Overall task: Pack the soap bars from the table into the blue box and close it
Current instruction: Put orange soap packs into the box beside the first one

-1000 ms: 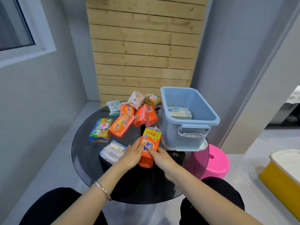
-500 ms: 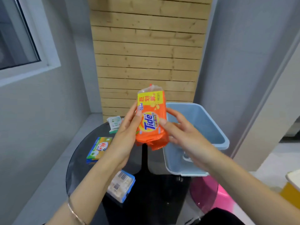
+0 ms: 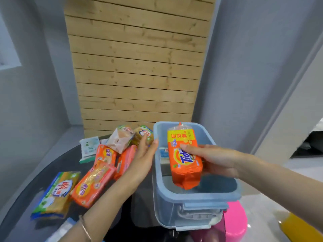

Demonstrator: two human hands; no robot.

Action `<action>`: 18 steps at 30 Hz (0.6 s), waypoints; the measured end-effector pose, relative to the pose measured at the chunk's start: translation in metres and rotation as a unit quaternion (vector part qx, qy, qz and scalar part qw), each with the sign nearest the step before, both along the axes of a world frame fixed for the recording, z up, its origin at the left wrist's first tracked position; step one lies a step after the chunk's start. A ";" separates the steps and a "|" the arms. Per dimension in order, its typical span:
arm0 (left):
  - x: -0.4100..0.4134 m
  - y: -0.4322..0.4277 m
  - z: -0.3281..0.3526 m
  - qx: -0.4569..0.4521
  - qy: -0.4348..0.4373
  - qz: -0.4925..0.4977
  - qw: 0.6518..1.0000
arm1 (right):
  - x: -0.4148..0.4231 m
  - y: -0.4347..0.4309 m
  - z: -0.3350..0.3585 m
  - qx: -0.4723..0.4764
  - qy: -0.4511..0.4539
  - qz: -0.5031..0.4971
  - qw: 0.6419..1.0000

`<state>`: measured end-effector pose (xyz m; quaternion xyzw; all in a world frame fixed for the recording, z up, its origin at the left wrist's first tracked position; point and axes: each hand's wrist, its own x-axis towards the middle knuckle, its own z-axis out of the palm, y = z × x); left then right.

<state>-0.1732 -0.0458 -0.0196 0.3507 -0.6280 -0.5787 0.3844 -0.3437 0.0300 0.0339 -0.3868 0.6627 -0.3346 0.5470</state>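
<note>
My right hand point(image 3: 215, 158) grips an orange Tide soap pack point(image 3: 184, 159) and holds it upright over the open blue box point(image 3: 195, 198). A pale soap bar point(image 3: 164, 154) lies inside the box, partly hidden behind the pack. My left hand point(image 3: 143, 158) hovers open just left of the box's rim, holding nothing. Several wrapped soap bars lie on the dark round table point(image 3: 22, 198): an orange one point(image 3: 92, 184), a green and yellow one point(image 3: 56, 194), and a heap at the back point(image 3: 122, 140).
A pink stool point(image 3: 234, 222) stands below the box on the right. A yellow bin point(image 3: 300, 229) sits at the lower right corner. A wooden slat wall point(image 3: 138, 67) rises behind the table. A white and green pack point(image 3: 89, 147) lies at the table's far left.
The Tide pack moved from in front of my face, held by both hands, to over the blue box. My left hand has let go; only my right hand holds it.
</note>
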 end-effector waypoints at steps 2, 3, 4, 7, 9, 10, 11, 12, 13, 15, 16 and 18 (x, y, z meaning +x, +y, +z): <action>-0.006 -0.005 -0.017 0.025 0.013 -0.023 0.999 | -0.002 -0.009 -0.021 0.057 0.006 0.022 0.998; -0.008 -0.006 -0.025 0.047 0.021 -0.032 0.998 | -0.001 -0.013 -0.032 0.087 0.004 0.032 0.996; -0.010 -0.007 -0.032 0.073 0.031 -0.044 0.996 | 0.000 -0.017 -0.043 0.111 0.002 0.043 0.993; -0.010 -0.010 -0.046 0.130 0.056 -0.061 0.988 | 0.004 -0.025 -0.066 0.144 -0.022 0.055 0.988; -0.008 -0.012 -0.050 0.136 0.051 -0.082 0.986 | 0.004 -0.029 -0.074 0.149 -0.045 0.040 0.987; -0.007 -0.014 -0.051 0.130 0.046 -0.092 0.986 | 0.004 -0.032 -0.077 0.150 -0.050 0.035 0.987; -0.005 -0.015 -0.051 0.128 0.043 -0.101 0.986 | 0.003 -0.035 -0.079 0.153 -0.050 0.031 0.987; -0.005 -0.015 -0.052 0.130 0.044 -0.105 0.985 | 0.004 -0.037 -0.081 0.156 -0.047 0.028 0.986; -0.004 -0.016 -0.053 0.130 0.048 -0.109 0.984 | 0.005 -0.040 -0.083 0.160 -0.040 0.026 0.986; -0.005 -0.017 -0.056 0.128 0.057 -0.111 0.984 | 0.007 -0.043 -0.086 0.166 -0.017 0.021 0.986; -0.005 -0.017 -0.056 0.132 0.059 -0.111 0.983 | 0.007 -0.044 -0.088 0.166 -0.006 0.020 0.986; -0.006 -0.015 -0.057 0.140 0.068 -0.107 0.982 | 0.007 -0.044 -0.092 0.164 0.009 0.026 0.986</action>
